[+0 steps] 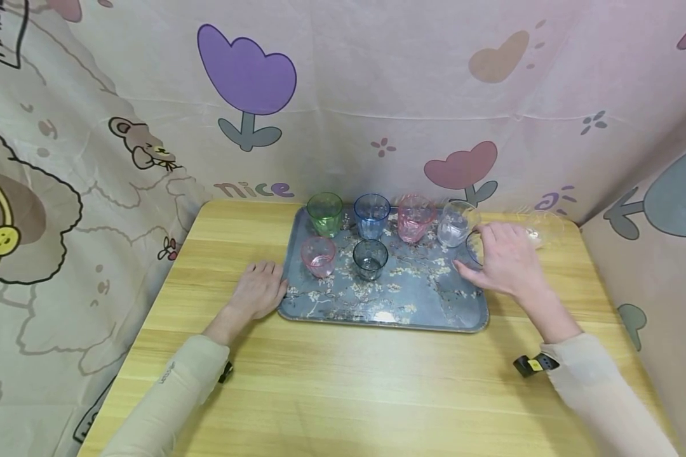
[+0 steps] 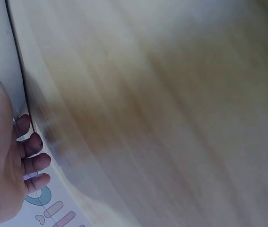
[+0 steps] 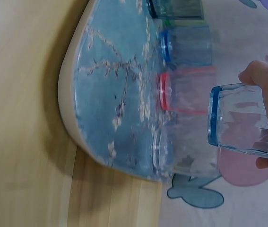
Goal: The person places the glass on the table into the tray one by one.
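My right hand (image 1: 505, 260) grips a drinking glass with a blue-tinted rim (image 3: 213, 116) by its side, over the right end of the grey-blue floral tray (image 1: 434, 314). In the right wrist view, the thumb lies on one side of this glass and fingertips show on the other. My left hand (image 1: 256, 291) rests on the table at the tray's left edge, fingers loose and holding nothing. Along the tray's back stand a green glass (image 1: 325, 219), a blue glass (image 1: 372, 222), a pink glass (image 1: 415, 222) and a clear glass (image 1: 456, 227). In front are a small pink glass (image 1: 319, 261) and a dark glass (image 1: 370, 263).
Another clear glass (image 1: 543, 231) stands on the wooden table (image 1: 343, 387) beyond my right hand, partly hidden by it. A printed cloth (image 1: 343, 82) hangs close behind the tray and along both sides of the table.
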`<state>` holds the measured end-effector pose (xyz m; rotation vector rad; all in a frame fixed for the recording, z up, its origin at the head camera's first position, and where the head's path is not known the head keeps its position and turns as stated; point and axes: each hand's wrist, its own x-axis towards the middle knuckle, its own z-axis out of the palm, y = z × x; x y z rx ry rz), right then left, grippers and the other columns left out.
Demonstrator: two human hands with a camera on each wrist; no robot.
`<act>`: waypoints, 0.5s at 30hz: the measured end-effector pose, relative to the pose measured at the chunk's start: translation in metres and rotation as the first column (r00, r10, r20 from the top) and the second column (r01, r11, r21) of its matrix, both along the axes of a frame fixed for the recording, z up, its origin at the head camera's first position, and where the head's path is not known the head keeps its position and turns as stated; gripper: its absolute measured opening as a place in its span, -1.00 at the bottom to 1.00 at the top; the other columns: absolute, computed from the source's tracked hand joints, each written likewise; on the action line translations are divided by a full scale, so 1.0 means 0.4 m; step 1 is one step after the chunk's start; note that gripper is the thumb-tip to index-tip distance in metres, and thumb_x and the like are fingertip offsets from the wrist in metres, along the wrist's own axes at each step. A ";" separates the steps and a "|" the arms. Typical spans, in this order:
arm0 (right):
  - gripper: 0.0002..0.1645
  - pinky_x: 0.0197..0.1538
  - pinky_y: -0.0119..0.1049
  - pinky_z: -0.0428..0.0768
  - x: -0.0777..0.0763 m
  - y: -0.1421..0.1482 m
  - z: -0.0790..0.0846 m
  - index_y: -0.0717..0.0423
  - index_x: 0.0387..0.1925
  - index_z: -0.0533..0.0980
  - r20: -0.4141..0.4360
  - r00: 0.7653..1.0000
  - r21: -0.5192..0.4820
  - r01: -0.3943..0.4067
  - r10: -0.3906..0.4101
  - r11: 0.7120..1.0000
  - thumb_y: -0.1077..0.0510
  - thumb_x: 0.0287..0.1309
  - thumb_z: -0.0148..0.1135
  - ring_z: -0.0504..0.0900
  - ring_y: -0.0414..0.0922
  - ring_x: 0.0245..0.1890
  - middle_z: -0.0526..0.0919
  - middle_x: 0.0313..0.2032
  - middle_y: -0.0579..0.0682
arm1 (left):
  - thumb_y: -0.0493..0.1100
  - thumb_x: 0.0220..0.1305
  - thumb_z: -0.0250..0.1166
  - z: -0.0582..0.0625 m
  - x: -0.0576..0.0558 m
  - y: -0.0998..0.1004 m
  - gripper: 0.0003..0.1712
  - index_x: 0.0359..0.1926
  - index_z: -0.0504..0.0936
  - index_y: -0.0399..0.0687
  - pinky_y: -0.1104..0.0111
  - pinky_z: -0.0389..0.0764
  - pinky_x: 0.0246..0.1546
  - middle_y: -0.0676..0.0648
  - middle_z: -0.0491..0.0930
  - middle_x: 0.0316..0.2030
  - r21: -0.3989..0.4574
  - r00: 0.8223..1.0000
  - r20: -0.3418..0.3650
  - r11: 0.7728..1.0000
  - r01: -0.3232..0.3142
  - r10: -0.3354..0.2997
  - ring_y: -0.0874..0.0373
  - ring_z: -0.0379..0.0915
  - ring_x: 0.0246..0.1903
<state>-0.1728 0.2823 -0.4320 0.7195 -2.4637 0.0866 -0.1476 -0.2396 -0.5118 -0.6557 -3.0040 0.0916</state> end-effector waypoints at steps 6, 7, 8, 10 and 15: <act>0.07 -0.25 0.07 0.55 -0.016 -0.037 -0.004 0.43 -0.10 0.55 -0.001 1.000 0.029 -0.023 0.023 0.999 -0.57 0.12 -0.04 0.63 0.24 -0.33 0.65 -0.34 0.27 | 0.03 0.56 0.04 0.000 0.000 0.000 -0.63 -0.09 0.47 -0.23 0.02 0.48 0.07 -0.28 0.63 -0.13 -0.009 1.000 0.003 1.000 0.002 -0.002 -0.20 0.55 0.02; 0.07 -0.23 0.08 0.57 -0.019 -0.043 -0.005 0.43 -0.05 0.55 -0.001 1.000 0.034 -0.030 0.030 0.999 -0.55 0.10 -0.01 0.65 0.24 -0.30 0.67 -0.30 0.28 | 0.03 0.56 0.04 0.000 0.000 0.000 -0.63 -0.09 0.47 -0.23 0.01 0.48 0.07 -0.28 0.62 -0.13 -0.008 1.000 0.004 1.000 0.001 -0.001 -0.20 0.54 0.01; 0.06 -0.21 0.08 0.59 -0.023 -0.049 -0.006 0.43 -0.03 0.55 -0.003 0.999 0.042 -0.038 0.039 0.998 -0.54 0.09 0.03 0.66 0.25 -0.27 0.68 -0.27 0.29 | 0.03 0.56 0.04 0.000 0.000 0.000 -0.63 -0.09 0.46 -0.23 0.01 0.48 0.06 -0.28 0.61 -0.14 -0.005 1.000 0.005 1.000 0.001 -0.001 -0.21 0.53 0.01; 0.05 -0.14 0.09 0.61 -0.029 -0.062 -0.010 0.44 0.03 0.54 0.006 0.999 0.058 -0.054 0.053 0.997 -0.50 0.03 0.13 0.67 0.26 -0.22 0.70 -0.22 0.31 | 0.03 0.56 0.04 0.000 -0.001 0.000 -0.64 -0.10 0.46 -0.23 0.01 0.47 0.04 -0.27 0.60 -0.15 -0.002 1.000 0.006 1.000 0.001 -0.001 -0.21 0.52 -0.01; 0.02 0.00 0.08 0.59 -0.038 -0.096 -0.019 0.41 0.06 0.53 0.085 0.995 0.115 -0.062 0.052 0.991 -0.43 -0.05 0.32 0.65 0.24 -0.12 0.69 -0.16 0.30 | 0.02 0.55 0.07 0.000 0.001 -0.003 -0.66 -0.11 0.45 -0.22 0.03 0.46 -0.02 -0.26 0.57 -0.18 -0.003 1.000 0.002 1.000 0.003 -0.003 -0.20 0.50 -0.07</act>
